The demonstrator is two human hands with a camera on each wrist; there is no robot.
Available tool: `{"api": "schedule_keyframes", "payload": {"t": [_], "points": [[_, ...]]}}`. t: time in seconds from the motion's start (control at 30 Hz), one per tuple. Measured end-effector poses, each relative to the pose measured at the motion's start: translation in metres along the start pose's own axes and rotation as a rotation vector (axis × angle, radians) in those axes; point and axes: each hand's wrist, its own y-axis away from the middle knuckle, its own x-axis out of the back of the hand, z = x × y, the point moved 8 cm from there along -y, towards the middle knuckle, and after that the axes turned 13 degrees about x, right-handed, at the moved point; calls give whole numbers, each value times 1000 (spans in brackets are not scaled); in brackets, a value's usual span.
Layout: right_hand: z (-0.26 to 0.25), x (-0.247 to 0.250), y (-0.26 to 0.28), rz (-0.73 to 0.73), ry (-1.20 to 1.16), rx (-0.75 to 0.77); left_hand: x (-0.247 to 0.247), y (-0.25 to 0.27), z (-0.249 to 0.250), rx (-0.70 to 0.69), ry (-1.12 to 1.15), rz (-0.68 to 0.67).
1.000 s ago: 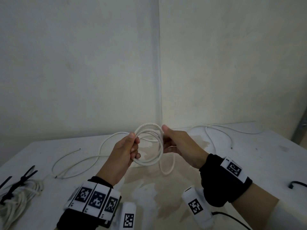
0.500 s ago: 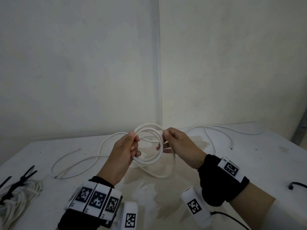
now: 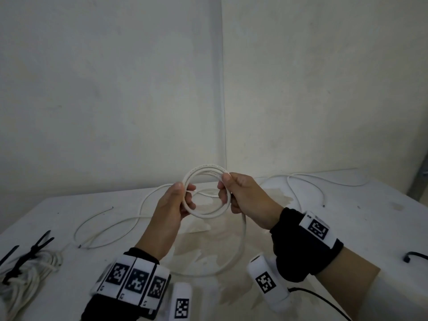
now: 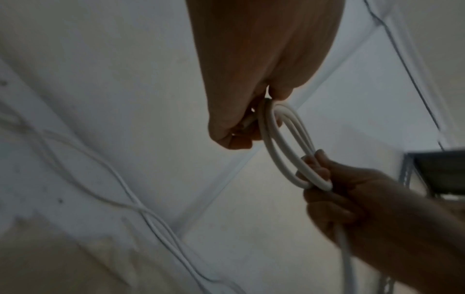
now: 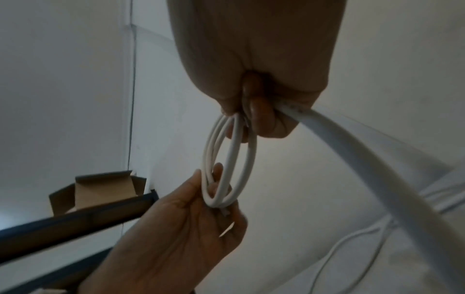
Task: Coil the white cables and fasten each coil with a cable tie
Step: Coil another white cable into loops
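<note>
Loose cable (image 3: 111, 228) crosses table (image 3: 347, 228) left; tied bundle (image 3: 27, 272) blocks far-left edge.

Both wrists wear black fabric wrist wraps: left wrap (image 3: 108, 306), right wrap (image 3: 303, 249). White tag blocks with black square-code markers (image 3: 135, 280) sit on each. White cylindrical camera pods (image 3: 268, 283) hang under the wraps; thin black cable (image 3: 324, 301) exits the right pod.

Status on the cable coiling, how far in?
Done: one tied bundle lies at the table's left edge. In hand: the left hand and right hand grip a small coil of a few loops; its tail trails to the table. Left: finish winding and tie it; loose cable lies behind.
</note>
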Motion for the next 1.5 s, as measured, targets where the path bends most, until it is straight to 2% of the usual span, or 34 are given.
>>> {"api": "schedule_keyframes", "payload": {"t": [0.1, 0.23, 0.33, 0.4, 0.57, 0.67, 0.77, 0.87, 0.97, 1.07, 1.17, 1.27, 1.37, 1.5], "points": [[0, 4, 1, -123, 225, 29, 10, -2, -1, 33, -310, 40], [2, -11, 8, -420, 553, 58, -3, -3, 2, 142, -412, -73], [4, -18, 8, -489, 589, 43, -25, 1, -5, 177, -544, -127], [3, -17, 6, -447, 556, 49, -31, 3, -10, 190, -474, -135], [0, -4, 4, -193, 421, 90, -34, 3, -10, 210, -277, -114], [3, 2, 3, -57, 343, 64, -32, 3, -8, 210, -129, -77], [8, 2, 4, 10, 121, -22, -29, 3, -8, 222, 52, -54], [11, 1, 7, 50, 109, -43, -30, 3, -14, 235, 82, -73], [12, 2, 6, 26, 252, -3, -27, 3, -19, 267, 11, -94], [7, -2, 6, -76, 435, 57, -26, 1, -13, 288, -140, -123], [1, -7, 4, -163, 536, 79, -31, 2, -7, 243, -272, -103], [3, -7, 2, -175, 406, 50, -34, 5, -7, 193, -246, -53], [8, -4, 7, -120, 210, -13, -27, 4, -9, 200, -112, 16], [7, -4, 12, -82, 102, -24, -22, 4, -7, 179, -15, 68]]}}
